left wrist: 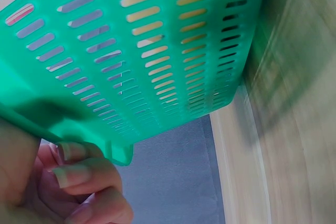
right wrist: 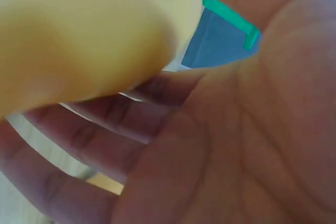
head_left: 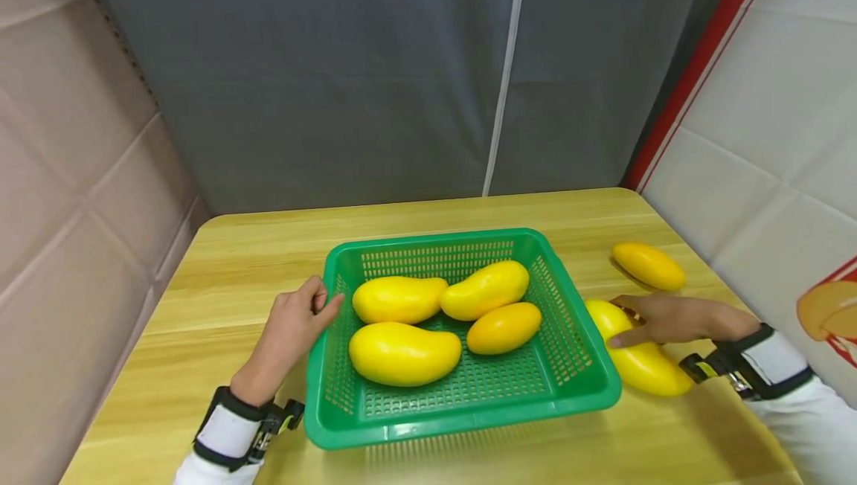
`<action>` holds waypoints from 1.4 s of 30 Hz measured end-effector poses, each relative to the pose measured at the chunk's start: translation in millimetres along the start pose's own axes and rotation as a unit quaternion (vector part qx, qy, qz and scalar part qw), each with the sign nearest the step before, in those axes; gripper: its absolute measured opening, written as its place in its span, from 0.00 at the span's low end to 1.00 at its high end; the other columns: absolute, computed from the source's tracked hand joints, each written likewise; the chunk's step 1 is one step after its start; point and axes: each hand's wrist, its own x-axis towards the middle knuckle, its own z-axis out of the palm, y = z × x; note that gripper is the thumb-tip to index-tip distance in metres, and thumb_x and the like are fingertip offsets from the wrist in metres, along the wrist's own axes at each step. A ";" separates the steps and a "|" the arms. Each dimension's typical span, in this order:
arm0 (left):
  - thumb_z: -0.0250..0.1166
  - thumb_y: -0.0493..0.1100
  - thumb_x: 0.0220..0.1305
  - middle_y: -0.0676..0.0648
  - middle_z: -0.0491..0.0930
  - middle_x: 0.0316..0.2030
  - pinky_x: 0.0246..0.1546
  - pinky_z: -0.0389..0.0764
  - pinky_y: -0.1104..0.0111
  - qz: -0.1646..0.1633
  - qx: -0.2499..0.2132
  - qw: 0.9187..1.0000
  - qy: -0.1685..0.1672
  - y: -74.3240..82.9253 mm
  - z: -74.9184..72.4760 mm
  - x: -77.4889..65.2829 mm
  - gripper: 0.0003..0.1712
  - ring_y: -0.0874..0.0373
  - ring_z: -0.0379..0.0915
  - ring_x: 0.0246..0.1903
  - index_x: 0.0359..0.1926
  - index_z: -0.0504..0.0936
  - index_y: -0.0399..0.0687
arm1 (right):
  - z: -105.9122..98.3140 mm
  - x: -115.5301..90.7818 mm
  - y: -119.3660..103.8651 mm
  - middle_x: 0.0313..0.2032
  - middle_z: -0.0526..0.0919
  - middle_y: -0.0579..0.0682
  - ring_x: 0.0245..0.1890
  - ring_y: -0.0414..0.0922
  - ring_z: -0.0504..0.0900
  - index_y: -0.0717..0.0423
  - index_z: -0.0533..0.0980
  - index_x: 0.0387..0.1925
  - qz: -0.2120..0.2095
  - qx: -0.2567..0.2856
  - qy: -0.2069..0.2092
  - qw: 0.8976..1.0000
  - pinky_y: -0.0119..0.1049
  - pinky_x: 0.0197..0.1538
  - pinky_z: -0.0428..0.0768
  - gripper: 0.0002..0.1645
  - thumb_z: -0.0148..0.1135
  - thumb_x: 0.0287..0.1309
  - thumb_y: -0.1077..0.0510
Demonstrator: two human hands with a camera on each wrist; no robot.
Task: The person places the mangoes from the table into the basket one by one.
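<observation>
A green plastic basket (head_left: 469, 422) with slotted sides stands on the table and holds several yellow mangoes (head_left: 405, 355). At its left side my left hand (head_left: 291, 325) grips the rim, thumb over the top and fingers curled underneath, as the left wrist view shows the basket wall (left wrist: 152, 51) close by. My right hand (head_left: 659, 319) holds a large yellow mango (head_left: 649, 373) beside the basket's right side, thumb on one side and fingers on the other. In the right wrist view that mango (right wrist: 84, 40) is blurred and hides the fingertips.
Another mango (head_left: 648, 265), more orange, lies on the wooden table (head_left: 268, 247) beyond my right hand. A dark grey curtain (head_left: 348, 98) hangs behind the table. Pale padded walls (head_left: 80, 247) close in on the left and right.
</observation>
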 end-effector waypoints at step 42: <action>0.60 0.44 0.62 0.53 0.52 0.15 0.15 0.55 0.72 -0.016 -0.012 1.000 -0.018 2.0 -2.7 -1.0 0.17 0.62 0.51 0.11 0.24 0.61 0.47 | -17.5 28.9 -201.2 0.46 0.70 0.43 0.31 0.37 0.72 0.55 0.57 0.62 -0.248 -0.185 0.089 0.947 0.31 0.38 0.76 0.48 0.50 0.51 0.26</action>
